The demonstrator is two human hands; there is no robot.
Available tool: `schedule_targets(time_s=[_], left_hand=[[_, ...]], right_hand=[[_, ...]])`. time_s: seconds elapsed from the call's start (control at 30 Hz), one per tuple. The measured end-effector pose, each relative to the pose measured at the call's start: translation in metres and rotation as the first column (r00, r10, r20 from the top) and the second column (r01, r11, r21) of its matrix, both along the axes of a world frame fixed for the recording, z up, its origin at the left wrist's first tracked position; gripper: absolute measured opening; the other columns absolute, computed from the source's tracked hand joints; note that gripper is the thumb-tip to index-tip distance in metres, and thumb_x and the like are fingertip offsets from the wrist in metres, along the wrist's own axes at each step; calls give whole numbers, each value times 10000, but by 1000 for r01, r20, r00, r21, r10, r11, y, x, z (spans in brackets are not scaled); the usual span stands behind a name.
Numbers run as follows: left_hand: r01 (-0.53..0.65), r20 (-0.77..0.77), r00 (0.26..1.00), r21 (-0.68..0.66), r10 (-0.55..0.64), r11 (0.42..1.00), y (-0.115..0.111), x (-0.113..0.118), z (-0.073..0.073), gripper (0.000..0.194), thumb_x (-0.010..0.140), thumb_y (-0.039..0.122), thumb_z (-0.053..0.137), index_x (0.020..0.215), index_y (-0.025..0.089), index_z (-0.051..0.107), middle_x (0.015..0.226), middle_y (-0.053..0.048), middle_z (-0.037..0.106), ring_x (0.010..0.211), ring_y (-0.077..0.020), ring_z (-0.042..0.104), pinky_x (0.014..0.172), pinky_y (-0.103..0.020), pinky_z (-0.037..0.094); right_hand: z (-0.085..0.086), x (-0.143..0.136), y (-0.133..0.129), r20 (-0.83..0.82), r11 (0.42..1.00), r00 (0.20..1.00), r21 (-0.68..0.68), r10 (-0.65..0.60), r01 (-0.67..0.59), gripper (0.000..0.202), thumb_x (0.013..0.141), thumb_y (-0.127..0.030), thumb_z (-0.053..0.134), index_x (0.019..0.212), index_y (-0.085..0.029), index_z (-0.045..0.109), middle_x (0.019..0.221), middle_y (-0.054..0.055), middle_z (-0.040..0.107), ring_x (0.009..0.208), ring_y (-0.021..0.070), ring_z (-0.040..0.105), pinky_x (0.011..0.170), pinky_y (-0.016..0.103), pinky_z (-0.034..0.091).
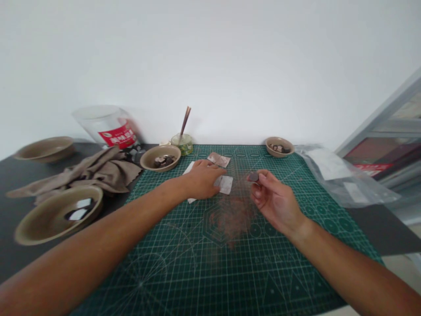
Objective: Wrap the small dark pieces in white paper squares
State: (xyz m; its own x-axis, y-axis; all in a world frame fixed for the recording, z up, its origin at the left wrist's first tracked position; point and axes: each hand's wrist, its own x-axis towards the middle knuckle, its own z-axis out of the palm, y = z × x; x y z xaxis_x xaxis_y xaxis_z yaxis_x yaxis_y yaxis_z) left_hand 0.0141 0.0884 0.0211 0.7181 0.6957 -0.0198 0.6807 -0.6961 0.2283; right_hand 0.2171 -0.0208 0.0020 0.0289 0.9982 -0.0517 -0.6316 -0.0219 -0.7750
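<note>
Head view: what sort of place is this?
Probably a small craft workspace, on a dark table by a white wall. The signs are the green gridded cutting mat, the brownish powder on it, and the small dark piece held in the right hand.

— Your finding on the premises?
— A small craft workspace; whether in a home or workshop, I cannot determine from here.
— Evidence?
— Gridded cutting mat (184, 281) on a dark table (378, 230), reddish dust (233, 221) mid-mat, a bowl (278, 155) of small pieces (279, 148) far right, plain white wall (210, 66) behind.
</note>
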Motion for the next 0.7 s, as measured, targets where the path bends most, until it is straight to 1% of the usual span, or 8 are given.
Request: schedule_targets(time_s=[0.13, 0.27, 0.33, 0.4, 0.43, 0.53, 0.63, 0.7], left_hand=[[-34, 44, 998, -52, 36, 998, 2, -2, 8, 326, 776, 150, 614, 1086, 197, 703, 1105, -78, 728, 1006, -245, 672, 946, -358, 485], [44, 102, 994, -147, -29, 988, -10, -14, 24, 267, 827, 165, 546, 1009, 237, 728, 1033, 5, 749, 952, -179, 694, 893, -261, 504], [198, 261, 958, -298, -120, 934, -21, -20, 34, 319, 824, 134, 519, 1022, 252, 740, 1072, 9, 748, 1014, -182, 691, 931, -272, 502], [381, 346, 907, -426, -241, 821, -34, -23, 44, 362, 810, 85, 496, 986, 257, 761, 1051, 3, 753, 1019, -183, 693, 953, -276, 495], [422, 357, 894, -468, -270, 777, -41, -23, 47, 387, 796, 57, 482, 962, 258, 769, 1031, 1, 754, 997, -180, 697, 935, -269, 500], [466, 302, 884, -519, -356, 717, -61, -14, 50, 466, 721, -11, 474, 976, 268, 748, 987, 21, 759, 931, -179, 705, 834, -256, 515], [481, 183, 875, -436, -449, 760, -74, 0, 42, 404, 666, -22, 534, 901, 255, 709, 871, 24, 731, 799, -188, 687, 722, -271, 508], [484, 139, 874, -354, -466, 801, -76, 9, 35, 414, 644, -27, 570, 923, 251, 699, 911, 5, 718, 822, -207, 677, 730, -292, 510]], right_hand=[[-1, 2, 1, 0, 1000, 1000, 11, 6, -6, 154, 806, -292, 781, 863, -216, 660, 899, -17, 684, 584, 79, 478, 482, 191, 408], [-1, 4, 2, -19, 999, 1000, 29, -20, 20, 138, 811, -281, 772, 852, -215, 659, 888, -20, 681, 589, 83, 483, 492, 194, 417], [0, 3, 3, -12, 999, 1000, 28, -23, 24, 140, 805, -284, 775, 843, -214, 660, 890, -20, 680, 585, 86, 479, 486, 199, 412], [0, 2, 3, -1, 1000, 1000, 25, -18, 18, 143, 802, -289, 776, 845, -214, 663, 893, -18, 681, 584, 87, 478, 480, 200, 404], [0, 2, 4, 4, 1000, 1000, 23, -14, 14, 148, 799, -292, 779, 847, -213, 663, 892, -17, 682, 584, 87, 478, 479, 199, 401], [0, 1, 4, 10, 1000, 1000, 22, -13, 13, 154, 795, -289, 783, 849, -212, 661, 887, -17, 684, 583, 85, 476, 485, 193, 401], [0, 2, 4, 4, 999, 1000, 25, -20, 20, 150, 799, -283, 778, 853, -212, 657, 882, -20, 681, 583, 84, 473, 488, 194, 396], [0, 3, 4, 7, 999, 1000, 21, -29, 29, 155, 795, -288, 778, 849, -213, 652, 880, -22, 680, 580, 86, 475, 485, 201, 391]])
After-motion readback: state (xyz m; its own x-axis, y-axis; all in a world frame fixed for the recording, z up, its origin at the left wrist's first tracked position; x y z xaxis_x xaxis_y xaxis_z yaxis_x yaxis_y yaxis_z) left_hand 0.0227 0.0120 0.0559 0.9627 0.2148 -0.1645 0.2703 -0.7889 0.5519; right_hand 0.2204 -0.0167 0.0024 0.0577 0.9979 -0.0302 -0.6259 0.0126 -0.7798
